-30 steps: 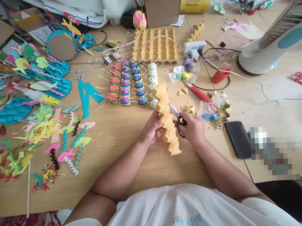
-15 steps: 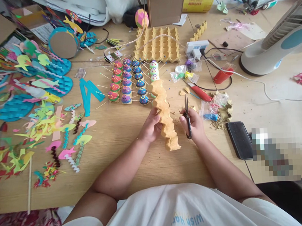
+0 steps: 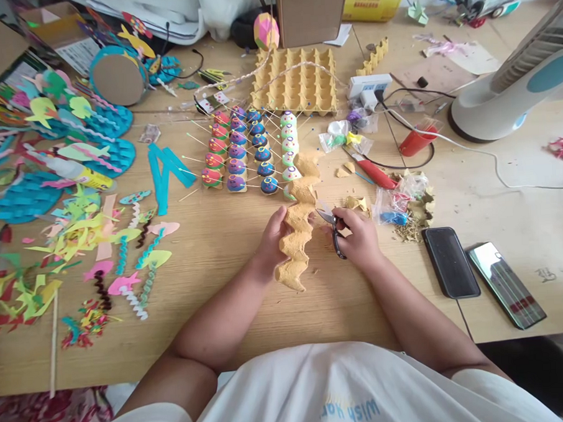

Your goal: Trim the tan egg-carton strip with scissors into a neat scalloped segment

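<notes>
My left hand (image 3: 271,239) grips a long wavy strip of yellow egg carton (image 3: 297,229), held upright over the wooden table (image 3: 229,288). My right hand (image 3: 357,235) holds small black-handled scissors (image 3: 331,224), their blades touching the strip's right edge about halfway up. Just beyond the strip stand rows of painted egg-cup figures (image 3: 246,153) with thin sticks poking out.
A whole egg tray (image 3: 294,83) lies behind the figures. Coloured paper cut-outs (image 3: 77,226) cover the left side. To the right are carton scraps (image 3: 410,221), a red-handled tool (image 3: 375,172), two phones (image 3: 452,262), a power strip (image 3: 369,86) and a fan (image 3: 513,82).
The strip's lower end has swung left, so the strip now leans right. My right hand brought the scissors from pointing upward back against the strip's edge.
</notes>
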Tool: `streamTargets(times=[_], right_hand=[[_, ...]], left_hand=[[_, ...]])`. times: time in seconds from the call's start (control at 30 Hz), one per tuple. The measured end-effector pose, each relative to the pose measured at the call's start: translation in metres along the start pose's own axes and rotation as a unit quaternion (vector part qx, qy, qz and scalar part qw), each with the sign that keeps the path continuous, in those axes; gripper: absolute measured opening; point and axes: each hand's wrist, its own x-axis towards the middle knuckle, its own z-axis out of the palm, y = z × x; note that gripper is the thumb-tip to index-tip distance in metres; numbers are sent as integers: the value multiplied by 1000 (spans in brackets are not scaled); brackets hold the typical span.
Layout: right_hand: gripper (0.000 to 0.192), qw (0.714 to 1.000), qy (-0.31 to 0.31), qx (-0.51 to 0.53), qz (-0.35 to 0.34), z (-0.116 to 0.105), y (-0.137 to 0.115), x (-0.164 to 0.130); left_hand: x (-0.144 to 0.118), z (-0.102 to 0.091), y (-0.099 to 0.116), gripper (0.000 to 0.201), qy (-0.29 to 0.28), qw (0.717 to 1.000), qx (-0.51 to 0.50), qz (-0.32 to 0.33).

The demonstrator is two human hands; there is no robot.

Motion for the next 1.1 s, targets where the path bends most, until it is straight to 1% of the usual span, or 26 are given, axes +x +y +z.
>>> streamTargets(times=[0.1, 0.3, 0.37, 0.53, 0.73, 0.97, 1.1], right_hand=[[18, 999, -6, -28, -25, -1, 1, 1], [17, 995, -24, -76, -56, -2, 4, 0], [17, 994, -29, -86, -57, -2, 5, 0], [17, 994, -13, -89, -64, -2, 8, 0], [21, 993, -23, -100, -65, -2, 7, -1], [19, 987, -15, -140, -81, -4, 5, 0], [20, 987, -23, -143, -65, -4, 5, -1]], left_hand=[[4, -7, -3, 48, 4, 1000, 5, -18], [9, -12, -4, 51, 12, 1000, 0, -10], [10, -11, -3, 51, 12, 1000, -8, -12], [10, -10, -3, 50, 15, 999, -25, -18], [7, -9, -3, 51, 31, 999, -2, -18], [5, -4, 0, 54, 46, 999, 17, -14], [5, -5, -2, 56, 29, 999, 15, -17]])
